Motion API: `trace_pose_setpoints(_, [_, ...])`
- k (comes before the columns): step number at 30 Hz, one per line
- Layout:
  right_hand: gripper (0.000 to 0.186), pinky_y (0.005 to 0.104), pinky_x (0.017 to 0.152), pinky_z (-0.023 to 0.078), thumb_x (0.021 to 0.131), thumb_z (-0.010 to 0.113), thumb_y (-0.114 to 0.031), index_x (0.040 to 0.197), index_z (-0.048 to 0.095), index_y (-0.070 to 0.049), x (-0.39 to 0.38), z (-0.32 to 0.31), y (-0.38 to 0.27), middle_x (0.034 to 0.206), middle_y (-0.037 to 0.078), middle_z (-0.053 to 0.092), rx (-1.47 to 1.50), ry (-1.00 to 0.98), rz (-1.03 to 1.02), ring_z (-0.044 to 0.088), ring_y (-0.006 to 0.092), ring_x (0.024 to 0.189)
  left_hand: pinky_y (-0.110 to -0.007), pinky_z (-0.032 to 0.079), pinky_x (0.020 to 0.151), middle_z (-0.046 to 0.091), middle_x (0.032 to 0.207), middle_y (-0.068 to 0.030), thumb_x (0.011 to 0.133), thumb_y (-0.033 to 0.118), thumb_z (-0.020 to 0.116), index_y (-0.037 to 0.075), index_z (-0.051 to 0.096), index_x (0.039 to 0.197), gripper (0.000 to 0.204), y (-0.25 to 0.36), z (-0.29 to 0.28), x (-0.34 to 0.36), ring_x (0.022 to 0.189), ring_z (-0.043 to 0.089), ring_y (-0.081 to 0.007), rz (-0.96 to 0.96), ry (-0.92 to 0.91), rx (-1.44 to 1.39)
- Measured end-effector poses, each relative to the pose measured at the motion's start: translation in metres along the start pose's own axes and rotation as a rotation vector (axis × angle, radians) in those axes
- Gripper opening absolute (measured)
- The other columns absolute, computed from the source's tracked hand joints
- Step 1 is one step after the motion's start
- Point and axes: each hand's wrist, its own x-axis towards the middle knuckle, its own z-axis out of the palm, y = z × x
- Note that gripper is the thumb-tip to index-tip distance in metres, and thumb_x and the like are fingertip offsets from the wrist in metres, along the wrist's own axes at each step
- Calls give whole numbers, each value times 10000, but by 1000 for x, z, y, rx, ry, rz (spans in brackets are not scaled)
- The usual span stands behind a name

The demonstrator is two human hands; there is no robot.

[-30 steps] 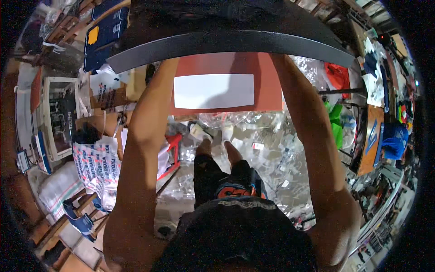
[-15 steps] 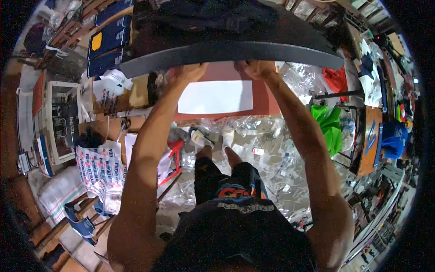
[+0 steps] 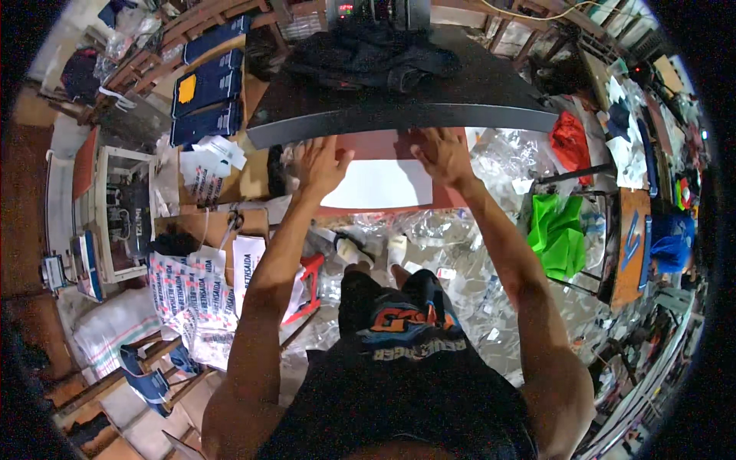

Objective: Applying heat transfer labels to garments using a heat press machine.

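Ahead of me is a black overhanging plate (image 3: pixel 402 119) with a dark bundled cloth (image 3: pixel 368 57) on top, probably part of a press. Beneath its front edge lies a red board (image 3: pixel 376 143) bearing a white rectangular sheet (image 3: pixel 376 184). My left hand (image 3: pixel 322 165) is at the board's left side, fingers apart and reaching toward the plate's edge. My right hand (image 3: pixel 443 161) rests over the board's right side, fingers spread, tips near that edge. Neither hand appears to hold anything; whether the fingertips touch the plate is unclear.
Folded navy garments (image 3: pixel 199 123) and printed bags (image 3: pixel 188 299) lie left, near a white-framed machine (image 3: pixel 123 215). A red stool (image 3: pixel 310 284) stands below them. Right are red fabric (image 3: pixel 567 146), green fabric (image 3: pixel 556 234) and an orange board (image 3: pixel 625 253). Plastic scraps litter the floor (image 3: pixel 491 330).
The plate and board sit lower in view, showing more of the plate's top. My hands have drawn out from under the edge, and their fingers are now visible and spread.
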Motion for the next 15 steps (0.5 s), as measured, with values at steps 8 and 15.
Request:
trace_pose_setpoints(8, [453, 599, 1170, 253, 1087, 384, -441, 1332, 631, -151, 23, 29, 9, 1374, 203, 593, -233, 71, -116, 484, 412, 1345, -612, 366, 1096, 563, 1383, -284, 978, 419, 596, 48, 563, 1371, 542, 2, 62, 40, 1280, 528, -483, 122, -153, -16])
trace_pose_setpoints(15, [450, 597, 1134, 305, 1080, 426, -435, 1298, 652, -113, 37, 16, 15, 1323, 236, 604, -163, 24, -98, 522, 451, 1274, -589, 407, 1060, 567, 1355, -274, 986, 436, 581, 66, 569, 1370, 533, 8, 55, 58, 1264, 529, -473, 175, -149, 0])
